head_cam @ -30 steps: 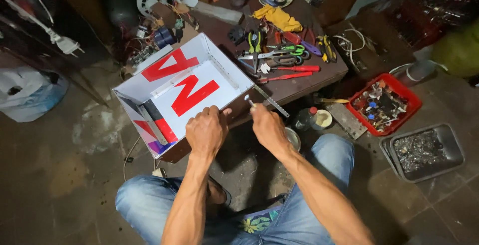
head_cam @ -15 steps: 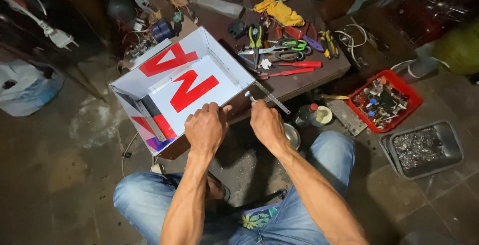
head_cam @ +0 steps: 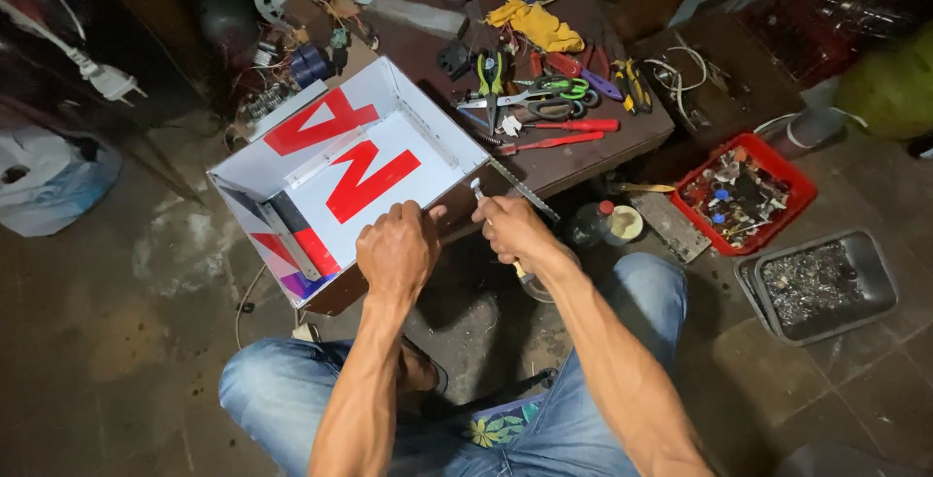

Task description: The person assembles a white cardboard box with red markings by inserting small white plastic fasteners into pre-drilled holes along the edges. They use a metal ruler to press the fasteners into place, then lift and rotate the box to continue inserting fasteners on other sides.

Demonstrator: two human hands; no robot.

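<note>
**Hands at the near edge of the white box**

Seated, knees in jeans below the work. My left hand (head_cam: 397, 249) is curled over the near wall of the white box (head_cam: 408, 161), fingers folded over its rim and gripping it. My right hand (head_cam: 510, 229) is closed around a thin metal tool (head_cam: 478, 188); its tip pokes up beside the box's near corner, and a bit of handle shows under the wrist. I cannot tell what kind of tool it is.

The box sits tilted on the front edge of the low brown table (head_cam: 583, 161), open side up, with red shapes (head_cam: 369, 181) on its inner faces. A metal ruler (head_cam: 525, 190) lies just beside its right corner.

Further back on the table: green-handled pliers (head_cam: 491, 74), scissors (head_cam: 544, 88), a red screwdriver (head_cam: 569, 125), a yellow cloth (head_cam: 535, 22). On the floor to my right, a red tray (head_cam: 792, 181) of small parts and a grey tray (head_cam: 865, 283) of metal scrap.

Risks, as I judge them: the box overhangs the table edge, so a loosened left grip could let it tip toward my lap. The tool tip is close to my left fingers; a slip off the thin wall could jab them or scratch the white face.
</note>
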